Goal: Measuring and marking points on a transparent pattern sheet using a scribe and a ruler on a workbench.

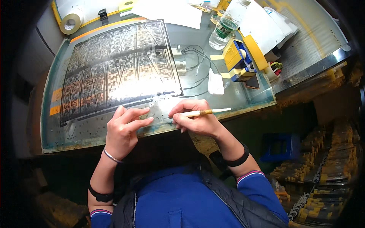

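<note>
One thin tool point(207, 112) is pinched in the right hand point(202, 123), likely for steering; the left hand point(123, 128), half curled, looks empty.

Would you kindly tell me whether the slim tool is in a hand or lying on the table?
In a hand: the right hand grips the slim tool, whose pale end juts out to the right.

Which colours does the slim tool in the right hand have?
The slim tool is whitish and golden-brown, seen best in the head view.
</note>
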`<state>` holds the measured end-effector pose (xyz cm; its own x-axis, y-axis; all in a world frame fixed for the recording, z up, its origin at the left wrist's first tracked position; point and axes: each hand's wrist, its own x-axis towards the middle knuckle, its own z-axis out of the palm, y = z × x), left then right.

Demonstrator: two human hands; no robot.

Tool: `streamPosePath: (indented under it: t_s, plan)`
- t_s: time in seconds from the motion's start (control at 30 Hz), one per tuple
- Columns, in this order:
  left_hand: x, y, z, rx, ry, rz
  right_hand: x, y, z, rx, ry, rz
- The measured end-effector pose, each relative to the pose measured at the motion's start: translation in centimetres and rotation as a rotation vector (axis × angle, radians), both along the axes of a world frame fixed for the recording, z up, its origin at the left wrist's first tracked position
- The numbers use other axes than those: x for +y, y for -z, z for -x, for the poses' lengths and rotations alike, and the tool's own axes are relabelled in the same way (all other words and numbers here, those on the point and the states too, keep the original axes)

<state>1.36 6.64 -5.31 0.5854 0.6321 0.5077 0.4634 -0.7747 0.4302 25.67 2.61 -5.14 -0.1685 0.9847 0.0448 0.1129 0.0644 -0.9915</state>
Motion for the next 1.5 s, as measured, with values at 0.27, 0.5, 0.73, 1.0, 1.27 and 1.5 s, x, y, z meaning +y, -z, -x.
streamPosePath:
  t_s: [0.27, 0.5, 0.73, 1.0, 1.27, 1.5]
  plan:
    - [-0.1, 0.1, 0.2, -0.003, -0.003, -0.002, 0.0, 0.1, 0.3, -0.001, -0.007, -0.005]
    - [-0.1, 0.2, 0.2, 0.004, -0.008, -0.010, 0.1, 0.4, -0.3, -0.072, -0.067, -0.020]
    - [0.0, 0.3, 0.2, -0.003, -0.007, -0.002, 0.0, 0.4, -0.2, 0.007, -0.065, 0.009]
    - [0.1, 0.2, 0.2, -0.003, -0.003, -0.001, 0.7, -0.2, -1.4, -0.057, -0.056, 0.033]
    - [0.0, 0.0, -0.1, 0.025, -0.004, -0.017, 2.2, 0.1, -2.3, 0.237, -0.080, 0.202]
    - [-0.1, 0.0, -0.1, 0.026, 0.000, -0.035, 2.0, 0.3, -2.1, 0.322, -0.038, 0.142]
